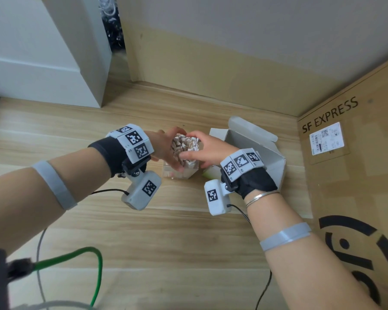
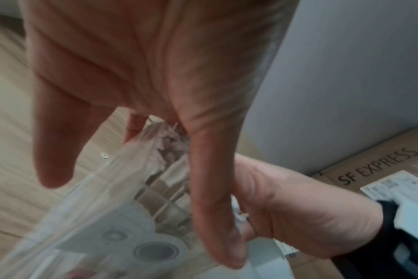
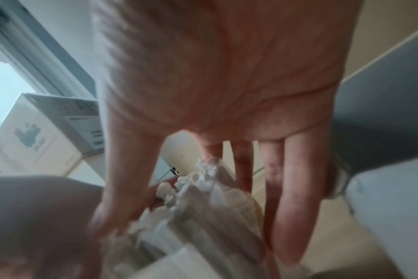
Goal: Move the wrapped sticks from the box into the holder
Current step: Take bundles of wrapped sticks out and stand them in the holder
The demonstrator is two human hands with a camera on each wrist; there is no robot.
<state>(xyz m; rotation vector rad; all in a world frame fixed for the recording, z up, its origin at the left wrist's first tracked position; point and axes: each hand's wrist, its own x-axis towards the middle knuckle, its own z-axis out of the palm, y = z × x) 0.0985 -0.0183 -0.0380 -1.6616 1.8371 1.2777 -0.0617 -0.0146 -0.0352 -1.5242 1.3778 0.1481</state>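
A thick bundle of paper-wrapped sticks (image 1: 182,145) stands upright in a clear plastic holder (image 1: 179,173) on the wooden floor, its crumpled tops sticking out above the rim. My left hand (image 1: 164,146) wraps the bundle from the left, thumb on the near side and fingers over the far side. From the right, my right hand (image 1: 208,148) grips the same bundle. The left wrist view shows the sticks (image 2: 172,147) inside the holder (image 2: 103,207). In the right wrist view the sticks (image 3: 203,217) lie between thumb and fingers. The open white box (image 1: 253,146) sits just right of the holder.
A large SF EXPRESS cardboard carton (image 1: 345,153) walls off the right side. A white cabinet (image 1: 54,63) stands at the back left and the wall runs close behind. Green and black cables (image 1: 94,265) trail over the floor near me.
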